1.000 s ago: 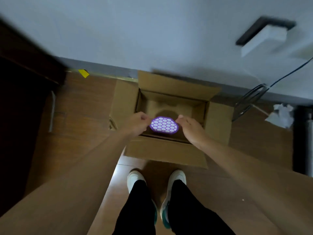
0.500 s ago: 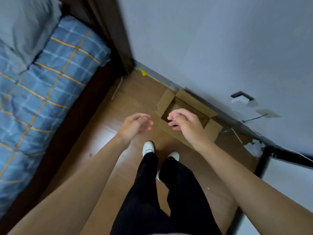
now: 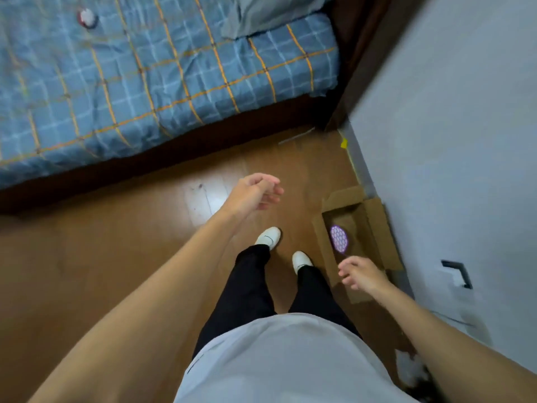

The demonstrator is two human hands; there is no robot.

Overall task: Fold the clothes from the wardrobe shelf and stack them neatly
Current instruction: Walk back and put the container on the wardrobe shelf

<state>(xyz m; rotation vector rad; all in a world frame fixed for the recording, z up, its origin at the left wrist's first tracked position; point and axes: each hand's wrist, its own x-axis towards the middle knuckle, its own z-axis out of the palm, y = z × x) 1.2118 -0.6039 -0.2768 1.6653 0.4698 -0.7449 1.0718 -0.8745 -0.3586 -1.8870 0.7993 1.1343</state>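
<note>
The left hand (image 3: pixel 255 196) and right hand (image 3: pixel 361 276) hang empty, fingers (image 3: pixel 271 189) slack; a blurred purple patch (image 3: pixel 339 239) lies in the box (image 3: pixel 377 225).

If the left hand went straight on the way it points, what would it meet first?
Left hand points toward the cardboard box by the wall; it seems higher, so perhaps the wall first. Depth unclear.

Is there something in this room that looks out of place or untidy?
Yes. A grey cloth lies rumpled on the bed. On the floor, an open cardboard box stands by the wall, and white crumpled scraps, too blurred to identify, lie near the same wall.
</note>
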